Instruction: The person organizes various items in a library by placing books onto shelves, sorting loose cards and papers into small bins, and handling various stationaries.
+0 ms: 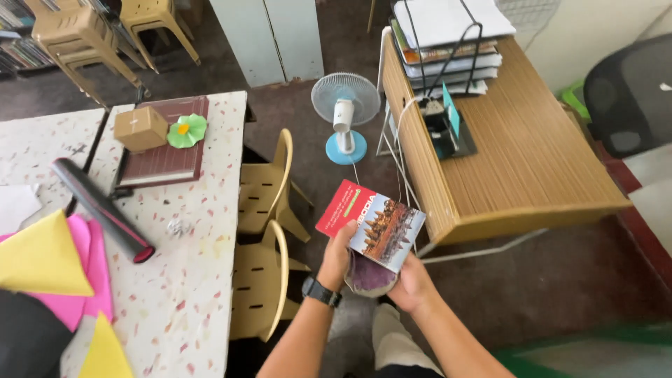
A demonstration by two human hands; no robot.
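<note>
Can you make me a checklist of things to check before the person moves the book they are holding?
1. Left hand grips the book by its near left edge: ok.
2. Right hand supports it from below: ok.
3. Purple thing under the book is held securely: cannot tell, mostly hidden.
4. Wooden desk beside the book has a bare part: ok.
5. Fan on the floor stands clear of the hands: ok.
6. Terrazzo table on the left has room: not ok near the front, coloured paper covers it.
</note>
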